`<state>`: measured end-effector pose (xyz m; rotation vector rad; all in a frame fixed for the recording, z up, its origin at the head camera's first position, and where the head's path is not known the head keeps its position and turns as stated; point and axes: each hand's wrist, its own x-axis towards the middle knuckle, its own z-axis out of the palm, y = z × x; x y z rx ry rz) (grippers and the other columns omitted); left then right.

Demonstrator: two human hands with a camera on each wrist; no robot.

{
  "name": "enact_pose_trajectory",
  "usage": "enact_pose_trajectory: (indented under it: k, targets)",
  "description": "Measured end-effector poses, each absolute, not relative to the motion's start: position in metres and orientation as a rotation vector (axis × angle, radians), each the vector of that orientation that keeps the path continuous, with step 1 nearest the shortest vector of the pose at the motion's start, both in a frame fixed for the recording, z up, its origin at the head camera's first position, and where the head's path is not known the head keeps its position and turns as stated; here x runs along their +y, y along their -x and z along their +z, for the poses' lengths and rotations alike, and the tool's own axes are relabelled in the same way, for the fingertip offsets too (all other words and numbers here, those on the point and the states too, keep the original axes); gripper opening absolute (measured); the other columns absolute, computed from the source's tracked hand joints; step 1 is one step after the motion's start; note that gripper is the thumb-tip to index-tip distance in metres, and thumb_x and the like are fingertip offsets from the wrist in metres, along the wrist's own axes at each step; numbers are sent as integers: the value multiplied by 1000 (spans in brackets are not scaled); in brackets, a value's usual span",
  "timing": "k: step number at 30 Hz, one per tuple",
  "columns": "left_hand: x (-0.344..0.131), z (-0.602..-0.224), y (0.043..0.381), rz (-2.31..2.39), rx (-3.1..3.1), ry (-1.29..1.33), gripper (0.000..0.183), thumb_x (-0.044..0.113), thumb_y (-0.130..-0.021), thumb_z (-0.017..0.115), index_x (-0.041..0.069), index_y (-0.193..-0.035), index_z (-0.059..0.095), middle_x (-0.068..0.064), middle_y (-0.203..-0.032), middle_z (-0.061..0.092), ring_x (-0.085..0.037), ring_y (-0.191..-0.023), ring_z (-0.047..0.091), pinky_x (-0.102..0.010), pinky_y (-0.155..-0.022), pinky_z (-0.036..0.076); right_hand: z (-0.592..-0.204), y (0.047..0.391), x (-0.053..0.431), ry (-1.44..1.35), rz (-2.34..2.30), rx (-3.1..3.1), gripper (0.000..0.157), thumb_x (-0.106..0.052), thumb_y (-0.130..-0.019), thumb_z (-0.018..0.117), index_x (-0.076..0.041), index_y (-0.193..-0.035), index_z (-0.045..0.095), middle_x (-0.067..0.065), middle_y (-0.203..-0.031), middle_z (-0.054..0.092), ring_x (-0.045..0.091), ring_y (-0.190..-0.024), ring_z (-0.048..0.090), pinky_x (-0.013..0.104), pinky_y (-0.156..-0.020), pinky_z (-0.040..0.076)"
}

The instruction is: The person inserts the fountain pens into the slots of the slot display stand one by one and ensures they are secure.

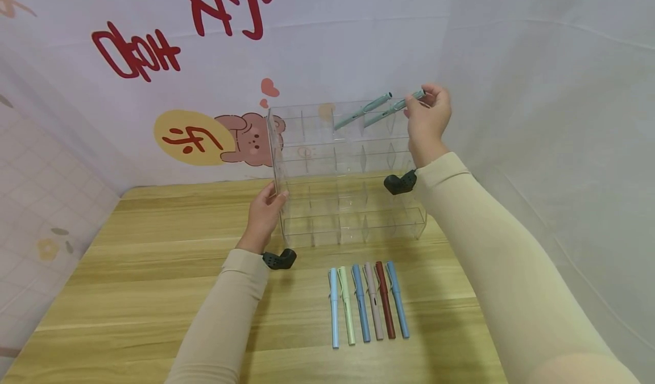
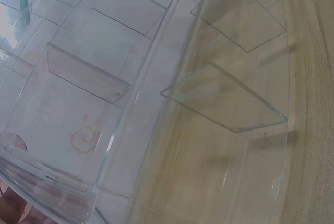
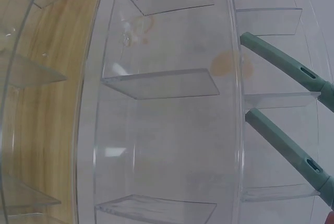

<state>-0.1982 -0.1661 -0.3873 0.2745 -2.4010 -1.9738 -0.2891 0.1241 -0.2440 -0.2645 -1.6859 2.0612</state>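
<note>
A clear acrylic pen rack (image 1: 353, 222) with rows of divided compartments stands upright on the table. My right hand (image 1: 431, 122) pinches the upper end of a teal-green fountain pen (image 1: 396, 110), which leans with its lower end in a top-row compartment. A matching teal-green pen (image 1: 364, 111) leans in the compartment to its left, apart from my hand. In the right wrist view, both the held pen (image 3: 284, 148) and the other pen (image 3: 282, 62) slant against the top row. At the rack's left side panel, my left hand (image 1: 263, 216) grips the edge; fingers (image 2: 13, 203) show behind the clear plastic.
Several capped pens lie side by side in front of the rack, among them a light blue pen (image 1: 335, 310), a pale green pen (image 1: 347, 310) and a dark red pen (image 1: 386, 301). A printed cloth (image 1: 358, 42) hangs behind the wooden table (image 1: 153, 270).
</note>
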Motion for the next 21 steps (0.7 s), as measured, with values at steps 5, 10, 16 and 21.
enact_pose_trajectory:
  k: [5, 10, 16, 21]
  targets:
    - [-166, -388, 198, -1970, -2408, -277, 53, 30, -99, 55, 15, -148, 40, -7, -149, 42, -26, -133, 42, -48, -107, 37, -244, 287, 126, 265, 2066, -1690, 37, -2, -91, 63, -7, -125, 50, 3, -108, 48, 12, -100, 54, 29, -89, 51]
    - [-166, -390, 200, -1974, -2403, -277, 53, 31, -99, 55, 15, -148, 41, -7, -149, 42, -26, -132, 43, -48, -106, 38, -244, 284, 129, 255, 2082, -1704, 41, -2, -90, 64, -9, -128, 50, 3, -112, 50, 13, -102, 54, 29, -89, 50]
    - [-167, -391, 200, -1991, -2389, -274, 53, 31, -99, 55, 15, -147, 41, -7, -149, 42, -26, -132, 44, -48, -106, 38, -244, 278, 136, 221, 2099, -1709, 45, -3, -88, 67, -12, -129, 50, 3, -115, 50, 14, -108, 55, 29, -90, 48]
    - [-167, -390, 199, -1989, -2390, -279, 53, 31, -99, 55, 16, -147, 42, -6, -149, 42, -25, -132, 43, -48, -106, 37, -247, 268, 143, 195, 2064, -1686, 44, -3, -87, 68, -11, -127, 51, 3, -115, 52, 14, -107, 56, 29, -91, 49]
